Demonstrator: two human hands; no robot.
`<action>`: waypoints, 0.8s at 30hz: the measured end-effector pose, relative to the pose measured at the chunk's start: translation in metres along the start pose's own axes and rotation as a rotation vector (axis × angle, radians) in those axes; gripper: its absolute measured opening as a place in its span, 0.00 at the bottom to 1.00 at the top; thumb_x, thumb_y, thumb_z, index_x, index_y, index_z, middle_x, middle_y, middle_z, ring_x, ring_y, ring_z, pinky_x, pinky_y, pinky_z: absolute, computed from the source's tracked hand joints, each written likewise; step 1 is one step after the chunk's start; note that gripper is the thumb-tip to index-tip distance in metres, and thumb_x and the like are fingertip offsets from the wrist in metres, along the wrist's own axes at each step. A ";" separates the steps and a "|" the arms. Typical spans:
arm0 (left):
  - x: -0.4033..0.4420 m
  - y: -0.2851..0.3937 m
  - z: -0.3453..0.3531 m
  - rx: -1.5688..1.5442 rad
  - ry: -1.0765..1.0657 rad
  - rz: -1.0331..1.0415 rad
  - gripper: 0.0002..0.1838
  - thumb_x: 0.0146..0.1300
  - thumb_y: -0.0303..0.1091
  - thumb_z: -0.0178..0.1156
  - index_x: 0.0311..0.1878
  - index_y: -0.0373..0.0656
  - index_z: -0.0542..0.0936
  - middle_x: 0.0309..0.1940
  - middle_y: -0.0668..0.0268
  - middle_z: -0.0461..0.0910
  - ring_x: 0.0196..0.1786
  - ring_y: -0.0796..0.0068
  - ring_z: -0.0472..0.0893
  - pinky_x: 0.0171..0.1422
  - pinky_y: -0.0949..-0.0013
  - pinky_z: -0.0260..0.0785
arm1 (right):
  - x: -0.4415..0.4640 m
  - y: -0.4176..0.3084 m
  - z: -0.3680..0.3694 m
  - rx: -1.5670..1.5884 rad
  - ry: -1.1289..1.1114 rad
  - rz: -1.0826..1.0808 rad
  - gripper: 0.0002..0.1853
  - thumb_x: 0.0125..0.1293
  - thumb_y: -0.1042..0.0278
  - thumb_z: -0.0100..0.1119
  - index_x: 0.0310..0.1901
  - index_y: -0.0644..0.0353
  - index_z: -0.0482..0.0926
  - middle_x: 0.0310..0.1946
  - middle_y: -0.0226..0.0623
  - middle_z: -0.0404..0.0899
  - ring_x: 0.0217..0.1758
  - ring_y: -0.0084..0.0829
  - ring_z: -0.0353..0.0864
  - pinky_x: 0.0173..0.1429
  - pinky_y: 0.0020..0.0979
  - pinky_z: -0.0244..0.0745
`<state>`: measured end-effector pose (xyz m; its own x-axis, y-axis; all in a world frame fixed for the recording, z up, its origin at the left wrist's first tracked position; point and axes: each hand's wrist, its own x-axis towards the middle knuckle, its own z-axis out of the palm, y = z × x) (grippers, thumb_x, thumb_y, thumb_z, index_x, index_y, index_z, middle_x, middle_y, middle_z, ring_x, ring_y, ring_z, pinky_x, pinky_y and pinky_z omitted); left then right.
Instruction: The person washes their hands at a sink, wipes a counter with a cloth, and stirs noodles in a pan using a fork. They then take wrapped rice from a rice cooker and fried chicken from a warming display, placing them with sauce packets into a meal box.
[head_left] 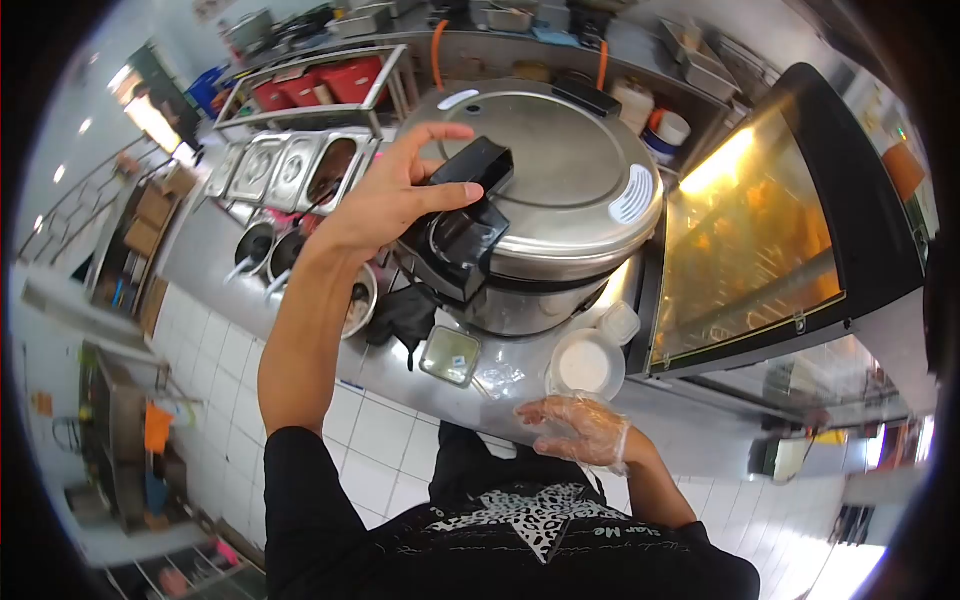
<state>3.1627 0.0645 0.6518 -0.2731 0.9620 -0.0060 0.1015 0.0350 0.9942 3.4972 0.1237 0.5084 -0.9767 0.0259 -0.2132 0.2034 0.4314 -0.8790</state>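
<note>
Black handle in my left hand's grasp; my gloved right hand hovers, loosely spread, by the bench's near edge.

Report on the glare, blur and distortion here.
Head view: the wide lens bows the counter and leaves the corners black; a bright yellow streak glares across the cabinet glass, with the shapes behind it blurred; the far doorway is washed out; the metal lid has soft reflections; the left hand looks fairly clear.
</note>
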 end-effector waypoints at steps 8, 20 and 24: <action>0.092 0.127 -0.070 0.005 -0.555 0.403 0.58 0.59 0.33 0.72 0.75 0.23 0.35 0.38 0.58 0.86 0.39 0.76 0.83 0.54 0.76 0.72 | 0.077 -0.112 -0.043 -0.203 0.362 -0.103 0.24 0.69 0.53 0.61 0.61 0.57 0.78 0.53 0.46 0.80 0.55 0.47 0.80 0.62 0.43 0.73; 0.147 0.158 -0.088 -0.042 -0.722 0.579 0.19 0.59 0.37 0.70 0.46 0.30 0.83 0.37 0.53 0.85 0.33 0.67 0.86 0.36 0.68 0.81 | 0.334 -0.007 -0.156 -0.550 -0.027 0.710 0.25 0.66 0.49 0.58 0.55 0.61 0.81 0.45 0.48 0.85 0.47 0.45 0.85 0.51 0.45 0.78; 0.142 0.158 -0.084 -0.045 -0.597 0.550 0.19 0.59 0.36 0.69 0.48 0.29 0.83 0.38 0.51 0.85 0.32 0.66 0.86 0.36 0.68 0.82 | 0.365 0.040 -0.149 -0.261 0.082 0.958 0.32 0.61 0.40 0.62 0.54 0.62 0.82 0.50 0.46 0.84 0.47 0.43 0.85 0.52 0.45 0.79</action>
<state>3.0595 0.1834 0.8175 0.3627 0.8208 0.4413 0.0305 -0.4838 0.8747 3.1384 0.2845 0.4592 -0.4123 0.5252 -0.7444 0.8962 0.3807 -0.2278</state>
